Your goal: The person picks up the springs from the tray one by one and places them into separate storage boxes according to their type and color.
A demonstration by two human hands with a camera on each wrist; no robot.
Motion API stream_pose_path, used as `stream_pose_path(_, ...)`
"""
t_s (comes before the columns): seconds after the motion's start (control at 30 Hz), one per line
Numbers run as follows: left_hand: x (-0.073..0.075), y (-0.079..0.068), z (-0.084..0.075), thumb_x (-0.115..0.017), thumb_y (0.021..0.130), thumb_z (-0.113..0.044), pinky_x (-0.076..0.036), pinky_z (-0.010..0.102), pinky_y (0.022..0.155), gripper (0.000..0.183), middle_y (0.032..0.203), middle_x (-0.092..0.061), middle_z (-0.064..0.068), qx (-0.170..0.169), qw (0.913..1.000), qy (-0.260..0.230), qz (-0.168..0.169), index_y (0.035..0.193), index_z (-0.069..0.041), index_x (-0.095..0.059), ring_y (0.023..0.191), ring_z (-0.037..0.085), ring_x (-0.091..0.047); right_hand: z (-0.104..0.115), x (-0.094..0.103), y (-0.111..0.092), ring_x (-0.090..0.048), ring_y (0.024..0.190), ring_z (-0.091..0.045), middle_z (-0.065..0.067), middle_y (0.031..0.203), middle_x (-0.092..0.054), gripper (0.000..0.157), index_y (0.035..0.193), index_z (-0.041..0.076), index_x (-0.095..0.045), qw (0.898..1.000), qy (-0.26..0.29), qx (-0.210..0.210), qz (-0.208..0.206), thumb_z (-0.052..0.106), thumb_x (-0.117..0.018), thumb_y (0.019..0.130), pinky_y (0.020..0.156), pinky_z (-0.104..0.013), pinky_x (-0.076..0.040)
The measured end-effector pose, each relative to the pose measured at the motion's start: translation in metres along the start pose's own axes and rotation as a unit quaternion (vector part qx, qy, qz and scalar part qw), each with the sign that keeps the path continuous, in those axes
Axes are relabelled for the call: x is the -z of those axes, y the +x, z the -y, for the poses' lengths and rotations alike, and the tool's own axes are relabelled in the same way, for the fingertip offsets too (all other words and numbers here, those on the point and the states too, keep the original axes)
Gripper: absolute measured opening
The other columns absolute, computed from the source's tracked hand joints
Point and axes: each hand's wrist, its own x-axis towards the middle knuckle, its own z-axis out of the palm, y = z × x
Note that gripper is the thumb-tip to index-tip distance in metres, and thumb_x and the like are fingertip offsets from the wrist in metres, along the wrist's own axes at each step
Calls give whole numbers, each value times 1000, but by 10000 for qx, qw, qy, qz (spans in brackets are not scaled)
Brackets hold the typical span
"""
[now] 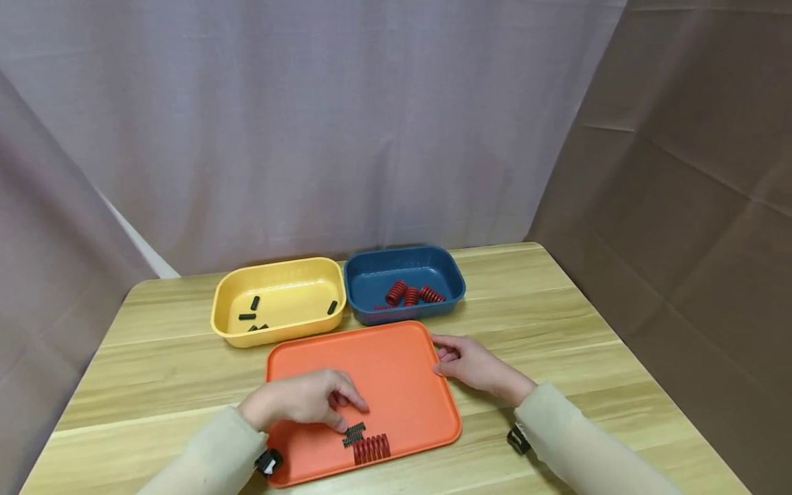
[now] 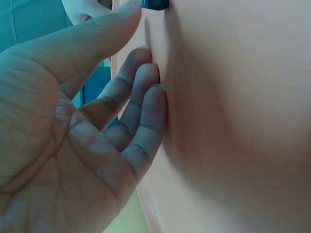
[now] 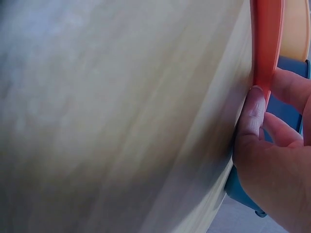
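An orange tray [image 1: 402,385] lies on the table. Near its front edge, small dark springs [image 1: 354,434] lie side by side, just behind a larger red spring [image 1: 371,449]. My left hand [image 1: 309,399] is over the tray's left part, thumb tip right at the dark springs. In the left wrist view, the other fingertips [image 2: 154,102] rest against the tray surface, loosely bent, and one dark spring end [image 2: 155,4] shows by the thumb. At the tray's far right corner my right hand [image 1: 473,364] holds the rim between thumb and fingers.
Behind the tray on the left stands a yellow bin [image 1: 278,337] with several small dark springs. Beside it is a blue bin [image 1: 402,317] holding several red springs. Wood-grain table [image 1: 557,330] surrounds them, with a cloth curtain [image 1: 371,137] behind.
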Motion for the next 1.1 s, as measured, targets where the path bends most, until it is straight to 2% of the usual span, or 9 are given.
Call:
stream_pose_path(0.33,-5,0,-5,-79,75,-3,-45,25,83,33,98,-57,-14,-177,9992,315,142,101,-23,-77,93,7,-51,1,0,1,-55,90,-20,-13,102,-59,60,142,-3,-43,10000,-54,-42,-30,4,-68,88,73,-25,-51)
stream_pose_path(0.6,-7,-1,-5,-78,76,-3,-43,22,88,39,100,-53,-17,-235,9964,800,180,108,-26,-75,97,2,-49,3,-1,1,-55,88,-19,-12,101,-59,61,142,-1,-44,9999,-64,-66,-70,7,-69,88,72,-23,-50)
stream_pose_path(0.7,-8,0,-7,-78,77,-2,-43,23,88,38,99,-53,-16,-243,9962,806,208,107,-25,-75,96,3,-49,4,-1,0,-54,89,-20,-12,102,-59,61,142,-2,-43,10000,-23,-67,-58,7,-69,88,72,-24,-50)
stream_pose_path(0.87,-8,0,-8,-77,79,-4,-44,22,84,33,97,-53,-14,-40,9974,706,157,104,-25,-74,91,5,-49,5,-1,0,-54,90,-21,-13,103,-59,61,143,-1,-43,9999,-20,-111,-68,6,-69,88,73,-24,-50)
stream_pose_path(1.1,-6,0,-2,-74,85,-12,-44,22,77,22,92,-56,-9,22,9994,331,-15,105,-21,-72,85,8,-51,6,-2,0,-54,89,-20,-13,102,-58,60,142,-3,-44,9999,-50,-96,-122,4,-68,88,72,-23,-50)
